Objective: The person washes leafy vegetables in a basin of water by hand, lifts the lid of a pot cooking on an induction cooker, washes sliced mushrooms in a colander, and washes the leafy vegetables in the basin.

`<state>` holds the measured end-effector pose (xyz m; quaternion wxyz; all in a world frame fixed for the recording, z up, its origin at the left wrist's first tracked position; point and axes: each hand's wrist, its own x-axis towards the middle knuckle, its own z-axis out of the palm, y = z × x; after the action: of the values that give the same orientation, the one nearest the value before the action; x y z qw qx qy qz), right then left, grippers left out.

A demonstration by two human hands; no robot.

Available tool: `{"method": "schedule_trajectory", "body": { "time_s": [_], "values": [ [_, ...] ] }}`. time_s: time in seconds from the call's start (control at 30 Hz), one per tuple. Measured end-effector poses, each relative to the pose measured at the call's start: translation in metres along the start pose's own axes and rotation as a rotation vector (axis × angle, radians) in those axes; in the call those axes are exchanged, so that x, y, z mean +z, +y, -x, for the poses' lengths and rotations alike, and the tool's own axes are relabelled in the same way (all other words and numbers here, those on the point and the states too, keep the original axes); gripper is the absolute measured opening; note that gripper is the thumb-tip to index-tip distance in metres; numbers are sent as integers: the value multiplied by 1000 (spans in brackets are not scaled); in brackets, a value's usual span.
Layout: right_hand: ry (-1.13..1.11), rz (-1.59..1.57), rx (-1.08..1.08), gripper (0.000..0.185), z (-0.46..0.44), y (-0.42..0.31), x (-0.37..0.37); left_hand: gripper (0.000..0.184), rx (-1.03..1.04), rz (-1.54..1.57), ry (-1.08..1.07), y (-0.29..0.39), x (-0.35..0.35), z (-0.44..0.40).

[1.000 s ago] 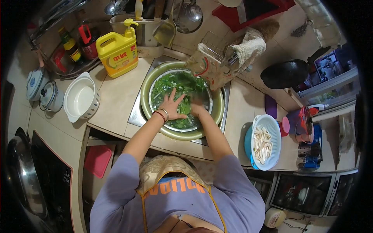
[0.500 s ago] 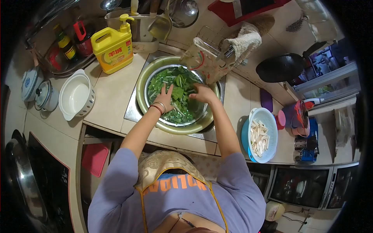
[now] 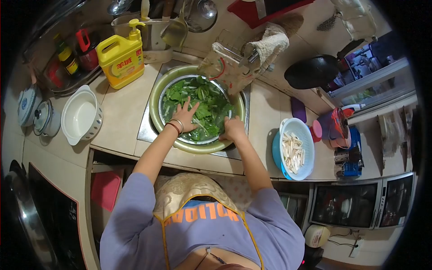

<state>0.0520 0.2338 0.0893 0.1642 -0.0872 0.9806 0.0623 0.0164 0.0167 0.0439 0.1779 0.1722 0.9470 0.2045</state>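
Left hand point(image 3: 185, 119), mine: fingers spread on leafy greens point(image 3: 206, 109) in basin point(image 3: 155, 108). Greens lie between and beyond my 2 hands. Right hand point(image 3: 234, 129) at basin's right side; grip: cannot tell.

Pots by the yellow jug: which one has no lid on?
The white pot nearest the yellow jug. Its inside shows; the glass-lidded pot and blue-patterned pot are covered.
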Motion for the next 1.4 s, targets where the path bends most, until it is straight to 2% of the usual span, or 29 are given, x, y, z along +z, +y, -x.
{"method": "schedule_trajectory", "body": {
  "time_s": [0.13,0.33,0.53,0.63,0.83,0.93,0.97,1.07,1.1,1.2,1.3,1.4],
  "values": [
    [76,62,44,64,3,-1,8,94,6,-1,-15,-1,2,0],
    [112,4,46,40,6,0,15,93,7,36,-15,-3,3,1],
    [42,-117,57,26,3,1,18,93,23,61,-3,-6,8,0],
    [67,-360,-34,27,-2,16,-3,93,17,61,-1,-7,6,0],
    [285,-756,-133,31,-21,-1,-59,89,-1,7,13,-3,6,0],
    [427,-656,-501,42,-36,-2,-39,88,-12,2,47,-2,8,0],
    [525,-469,-499,43,-37,3,-34,88,-15,-2,56,-3,8,0],
    [445,-456,-107,33,-35,18,-22,86,-19,28,133,-6,11,0],
    [304,-393,-44,24,-32,23,-21,85,-17,44,167,-5,12,2],
    [-139,-55,104,34,-19,23,-12,82,-72,60,222,-1,7,3],
    [84,110,16,45,-2,13,11,80,-60,-23,285,10,-1,13],
    [152,64,100,51,-4,2,25,78,-21,-110,290,11,3,12]
  ]
}}
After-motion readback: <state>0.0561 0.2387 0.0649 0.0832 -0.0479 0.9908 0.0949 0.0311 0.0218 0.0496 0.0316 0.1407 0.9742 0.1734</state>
